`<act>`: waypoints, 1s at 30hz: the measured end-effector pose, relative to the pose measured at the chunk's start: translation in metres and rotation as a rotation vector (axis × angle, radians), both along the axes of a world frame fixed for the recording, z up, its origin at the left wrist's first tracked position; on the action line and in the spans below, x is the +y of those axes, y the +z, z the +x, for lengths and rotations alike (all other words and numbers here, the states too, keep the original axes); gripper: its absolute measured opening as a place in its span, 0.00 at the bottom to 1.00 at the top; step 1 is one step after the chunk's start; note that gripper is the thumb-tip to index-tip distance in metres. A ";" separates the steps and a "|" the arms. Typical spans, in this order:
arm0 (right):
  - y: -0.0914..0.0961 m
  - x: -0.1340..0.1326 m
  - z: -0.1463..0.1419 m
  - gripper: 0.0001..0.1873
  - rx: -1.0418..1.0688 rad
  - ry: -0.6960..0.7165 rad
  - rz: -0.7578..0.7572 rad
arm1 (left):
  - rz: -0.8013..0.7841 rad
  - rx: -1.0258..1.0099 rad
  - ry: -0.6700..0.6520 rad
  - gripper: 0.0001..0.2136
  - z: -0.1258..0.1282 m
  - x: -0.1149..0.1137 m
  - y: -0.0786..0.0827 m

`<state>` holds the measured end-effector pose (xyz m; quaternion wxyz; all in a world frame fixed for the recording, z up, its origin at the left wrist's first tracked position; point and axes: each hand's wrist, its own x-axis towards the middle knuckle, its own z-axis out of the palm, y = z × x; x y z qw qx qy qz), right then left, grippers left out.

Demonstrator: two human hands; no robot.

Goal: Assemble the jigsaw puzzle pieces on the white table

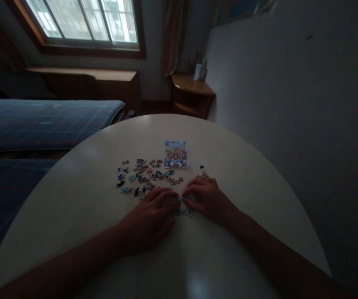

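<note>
Left hand: the left hand (149,222) lies palm down on the round white bench (98,166). Its grip is spread flat, fingers stretched side by side and closed around nothing. The fingertips reach a small bluish puzzle piece (179,198) at the middle.
Right hand: the right hand (206,199) rests opposite, knuckles up and fingers curled, with the tips down at the same small piece. In the dim light I cannot tell whether its grip is clamped on that piece or only touching it.
Between the hands: the fingertips of both hands meet at the piece. Just below them, a short row of joined blue puzzle pieces (183,213) lies on the bench, touching or nearly touching both hands.
Loose pieces: a scatter of small multicoloured jigsaw pieces (141,176) is spread flat on the bench beyond the left hand. A few more pieces (203,171) lie apart, just beyond the right hand.
Picture card: a colourful rectangular printed card (176,153) lies flat at the far edge of the scatter.
Corner shelf: a brown wooden corner shelf (191,89) stands against the wall beyond the bench. It carries some small pale objects (199,71), too dim to make out.
Surroundings: a bed with a blue checked cover (42,120) is on the left, under a wood-framed window (85,18).
</note>
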<state>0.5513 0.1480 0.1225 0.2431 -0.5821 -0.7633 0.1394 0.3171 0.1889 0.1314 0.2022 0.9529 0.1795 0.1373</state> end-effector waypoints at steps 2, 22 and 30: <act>0.001 0.000 0.000 0.05 -0.005 -0.006 0.005 | 0.000 -0.008 0.003 0.20 0.000 0.000 0.000; 0.005 -0.006 0.012 0.05 -0.007 0.023 0.024 | -0.001 0.008 -0.005 0.19 -0.001 0.001 -0.002; 0.003 -0.005 0.025 0.10 -0.005 0.010 0.116 | 0.007 -0.110 0.074 0.16 -0.003 0.009 -0.005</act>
